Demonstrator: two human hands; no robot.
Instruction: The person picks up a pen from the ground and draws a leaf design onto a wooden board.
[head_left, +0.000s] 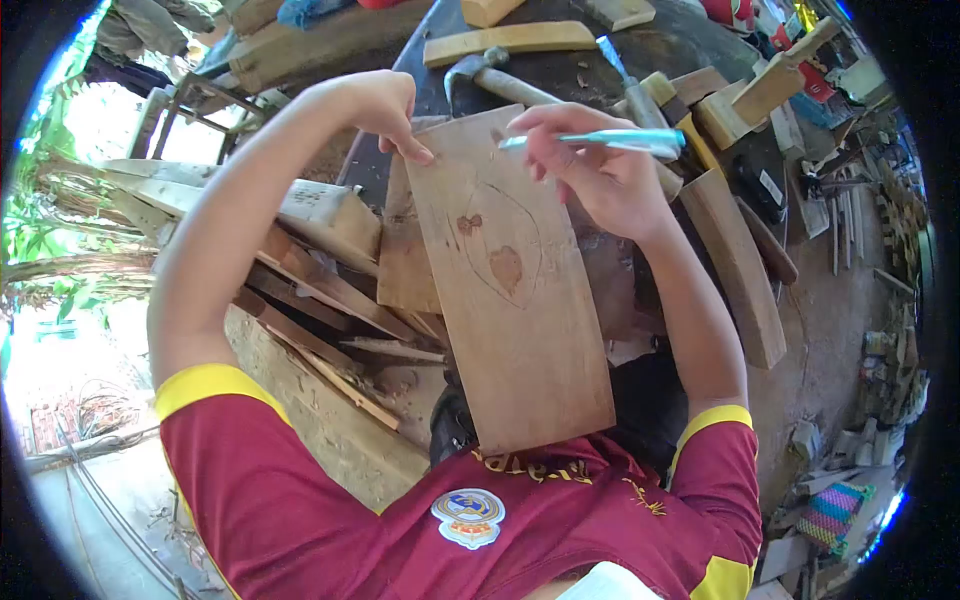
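Observation:
A flat wooden board (520,370) leans from my lap up onto the workbench. A pointed oval outline (505,245) is drawn on it, around dark brown patches. My left hand (385,110) is at its upper left corner, one digit pressed on the face and the other fingers curled, partly hidden. Above the upper right edge, my right hand (600,175) grips a slim teal pen (630,140), held roughly level with its pale tip pointing left. The pen looks slightly blurred, and its tip appears just over the board.
On the dark workbench (400,85) lie a hammer (510,85), a blue-bladed chisel (615,60) and a curved wooden piece (510,42). A long timber block (735,270) rests at the right. Stacked timber (330,220) stands to the left.

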